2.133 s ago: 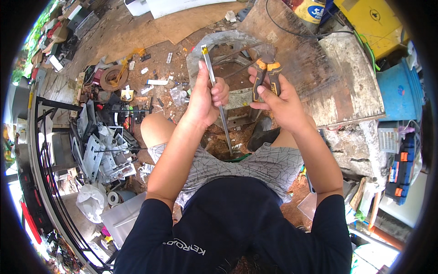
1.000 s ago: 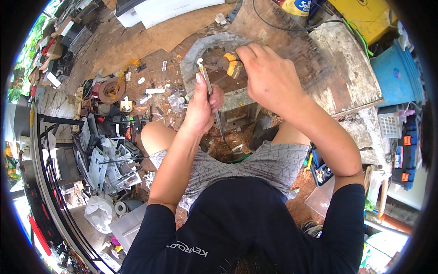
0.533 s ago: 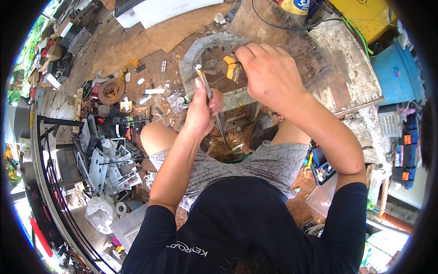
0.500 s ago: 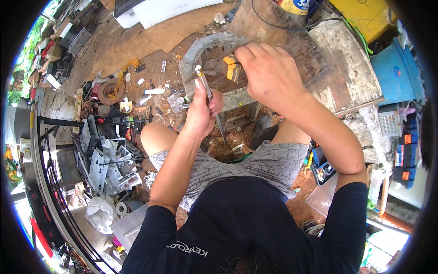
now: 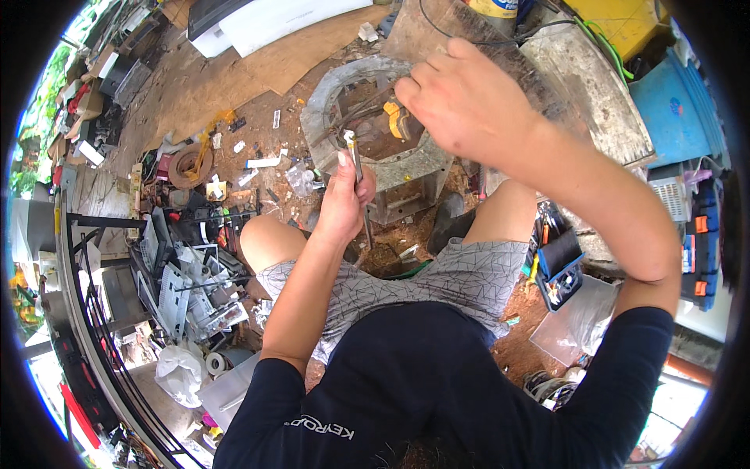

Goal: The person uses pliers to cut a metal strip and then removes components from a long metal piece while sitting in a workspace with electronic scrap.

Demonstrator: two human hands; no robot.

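My left hand (image 5: 344, 194) is wrapped round a long, thin metal rod (image 5: 358, 168), its thumb lying up along it. The rod stands steeply, with a shiny pale upper end above my thumb and its lower end down between my knees. My right hand (image 5: 461, 98) is raised at the right, fingers curled closed; what they hold, if anything, is hidden. Before me is a worn grey ring-shaped frame (image 5: 316, 117) on a low metal base (image 5: 406, 202). A yellow-and-black handled tool (image 5: 397, 121) lies at its opening, below and left of my right hand.
A weathered board (image 5: 594, 102) and a blue bucket (image 5: 676, 117) are to the right. An open tool case (image 5: 558, 270) lies beside my right knee. Scrap metal and plastic parts (image 5: 195, 285) are heaped at the left, near a black metal rack (image 5: 94, 313). Small litter covers the dirt floor.
My right hand has moved up and to the right, away from the yellow-and-black tool. The rod in my left hand has turned to stand more upright.
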